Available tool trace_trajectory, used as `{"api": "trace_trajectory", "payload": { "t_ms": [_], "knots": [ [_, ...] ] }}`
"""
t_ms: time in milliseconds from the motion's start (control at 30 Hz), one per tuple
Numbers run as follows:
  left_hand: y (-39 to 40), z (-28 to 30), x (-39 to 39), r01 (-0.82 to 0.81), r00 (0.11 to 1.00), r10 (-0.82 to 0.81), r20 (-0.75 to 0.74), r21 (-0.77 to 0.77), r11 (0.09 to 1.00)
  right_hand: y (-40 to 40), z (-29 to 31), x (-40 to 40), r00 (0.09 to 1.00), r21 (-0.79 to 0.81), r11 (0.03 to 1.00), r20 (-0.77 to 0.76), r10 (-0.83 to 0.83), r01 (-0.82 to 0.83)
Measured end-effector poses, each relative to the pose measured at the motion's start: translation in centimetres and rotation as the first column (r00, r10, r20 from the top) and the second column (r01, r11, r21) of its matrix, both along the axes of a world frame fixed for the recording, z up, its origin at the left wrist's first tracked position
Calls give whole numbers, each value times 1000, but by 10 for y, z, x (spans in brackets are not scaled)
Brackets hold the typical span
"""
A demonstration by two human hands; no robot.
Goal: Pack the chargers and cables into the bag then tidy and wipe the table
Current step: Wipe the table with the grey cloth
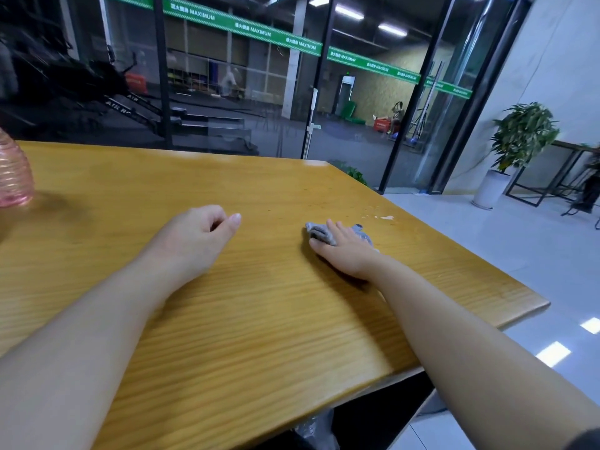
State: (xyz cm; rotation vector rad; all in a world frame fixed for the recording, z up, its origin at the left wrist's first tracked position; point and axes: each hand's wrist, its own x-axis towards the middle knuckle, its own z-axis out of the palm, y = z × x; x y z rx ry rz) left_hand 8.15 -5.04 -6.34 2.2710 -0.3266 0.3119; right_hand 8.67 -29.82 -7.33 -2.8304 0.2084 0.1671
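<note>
While apparently flat, right hand (347, 251) on cloth (319, 233)

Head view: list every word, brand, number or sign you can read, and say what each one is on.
"MAXIMUM": repeated in white on the green strip across the glass wall; the Chinese characters before each are too blurred to read.
"AIR": white letters on the dark exercise machine rail behind the glass; the next word is cut off.
Red box beyond the glass: white print too small to read.
Table, cloth, pink bottle: no text.
</note>
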Motion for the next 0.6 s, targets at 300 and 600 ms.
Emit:
{"api": "trace_trajectory", "payload": {
  "t_ms": [300, 600],
  "knots": [
    [-2, 0, 2, -18, 998, 19, 53, -23, 1000, 72, -1, 22, 998, 84, 996, 63, 1, -7],
    [-1, -4, 8, -11, 996, 15, 91, -42, 999, 100, 0, -21, 877, -17, 878, -64, 476, -478]
  ]
}}
